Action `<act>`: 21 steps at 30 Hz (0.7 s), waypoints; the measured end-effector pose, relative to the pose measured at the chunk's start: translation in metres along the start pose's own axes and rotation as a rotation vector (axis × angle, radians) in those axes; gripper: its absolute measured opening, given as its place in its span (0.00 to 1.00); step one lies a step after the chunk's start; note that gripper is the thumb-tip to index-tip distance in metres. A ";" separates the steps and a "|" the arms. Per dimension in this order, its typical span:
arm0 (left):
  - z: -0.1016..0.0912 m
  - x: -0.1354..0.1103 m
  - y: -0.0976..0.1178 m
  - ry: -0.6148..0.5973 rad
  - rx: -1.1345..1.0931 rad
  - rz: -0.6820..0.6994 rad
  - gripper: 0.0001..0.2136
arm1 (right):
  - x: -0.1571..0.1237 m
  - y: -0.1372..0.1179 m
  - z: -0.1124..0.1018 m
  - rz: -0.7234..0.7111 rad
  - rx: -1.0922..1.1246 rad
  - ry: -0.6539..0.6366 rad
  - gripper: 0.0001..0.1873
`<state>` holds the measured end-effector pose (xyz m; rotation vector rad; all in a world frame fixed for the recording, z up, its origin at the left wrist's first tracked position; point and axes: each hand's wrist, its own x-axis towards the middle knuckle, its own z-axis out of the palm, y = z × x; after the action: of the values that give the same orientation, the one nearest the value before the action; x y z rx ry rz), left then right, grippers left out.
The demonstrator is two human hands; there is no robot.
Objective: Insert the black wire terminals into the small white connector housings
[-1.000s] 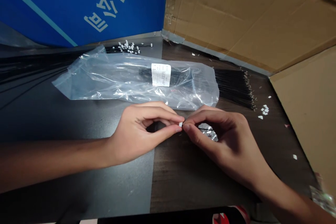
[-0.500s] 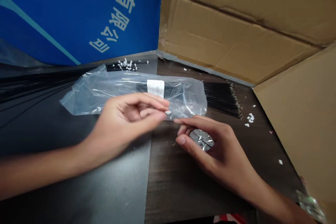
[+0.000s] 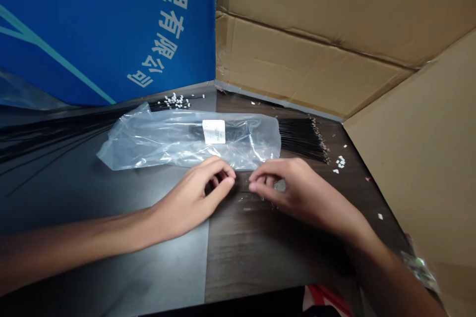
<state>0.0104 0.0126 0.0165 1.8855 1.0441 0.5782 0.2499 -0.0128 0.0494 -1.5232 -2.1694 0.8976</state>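
left hand (image 3: 193, 199): fingertips pressed together; cannot tell if pinching anything.
right hand (image 3: 297, 192): fingers curled, just beside silver foil (image 3: 279, 185).
risk: a loose grip could drop any held piece among the small white pieces (image 3: 340, 161).

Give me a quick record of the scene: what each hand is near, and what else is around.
left hand: fingers curled, nothing visibly held, beside the clear plastic bag
right hand: fingers curled, beside a crumpled foil piece, mostly hidden
bag: white label on top
rest: black wires past the bag's right end, small white pieces, blue printed board, cardboard flaps
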 end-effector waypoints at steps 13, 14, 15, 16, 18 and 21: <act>-0.012 -0.002 -0.005 -0.143 0.379 0.146 0.06 | 0.001 -0.007 0.017 -0.001 -0.386 -0.138 0.10; -0.014 -0.002 -0.001 -0.125 0.359 0.146 0.06 | 0.001 -0.009 0.016 -0.010 -0.388 -0.136 0.09; -0.016 -0.001 0.004 -0.103 0.324 0.143 0.06 | 0.000 -0.012 0.014 -0.020 -0.387 -0.130 0.08; -0.020 0.000 0.009 -0.075 0.270 0.137 0.06 | -0.002 -0.014 0.011 -0.030 -0.385 -0.116 0.07; -0.026 0.002 0.018 -0.017 0.087 0.099 0.05 | -0.006 -0.020 0.005 -0.041 -0.385 -0.068 0.05; -0.034 0.003 0.028 0.030 -0.353 -0.005 0.05 | -0.013 -0.030 -0.005 -0.057 -0.308 0.016 0.06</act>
<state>-0.0002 0.0239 0.0581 1.5688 0.8987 0.7380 0.2364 -0.0297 0.0741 -1.5856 -2.4117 0.5492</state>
